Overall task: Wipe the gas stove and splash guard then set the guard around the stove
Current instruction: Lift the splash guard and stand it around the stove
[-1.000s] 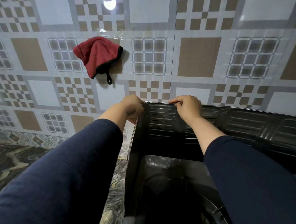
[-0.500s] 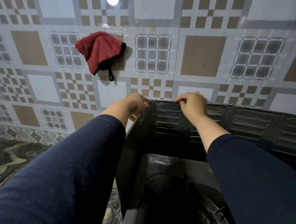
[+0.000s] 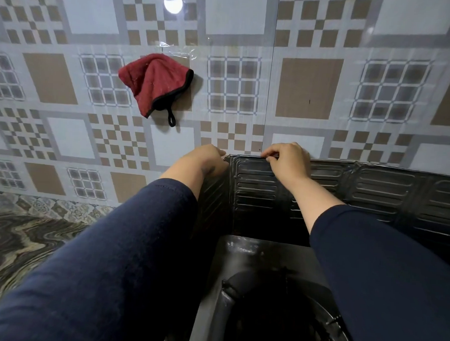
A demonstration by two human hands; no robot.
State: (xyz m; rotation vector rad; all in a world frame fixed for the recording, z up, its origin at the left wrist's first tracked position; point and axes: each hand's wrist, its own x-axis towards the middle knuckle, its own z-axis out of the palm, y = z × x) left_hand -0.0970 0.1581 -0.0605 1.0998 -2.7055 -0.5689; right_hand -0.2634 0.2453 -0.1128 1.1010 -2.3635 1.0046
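Observation:
A black ribbed metal splash guard point(image 3: 379, 189) stands upright behind and to the left of the black gas stove point(image 3: 264, 253), its back panel against the tiled wall. My left hand point(image 3: 203, 160) grips the guard's top edge at the left corner fold. My right hand point(image 3: 288, 158) pinches the top rim of the back panel just right of that corner. A burner ring point(image 3: 322, 329) shows at the bottom, partly hidden by my right sleeve. A red cloth point(image 3: 155, 84) with a black loop hangs on the wall above my left hand.
The patterned tiled wall point(image 3: 309, 88) rises right behind the guard. A marbled countertop point(image 3: 14, 242) extends to the left of the stove. My dark blue sleeves cover much of the foreground.
The guard's left panel has swung inward toward the stove side and the corner has shifted slightly right. Both hands stay on the top edge.

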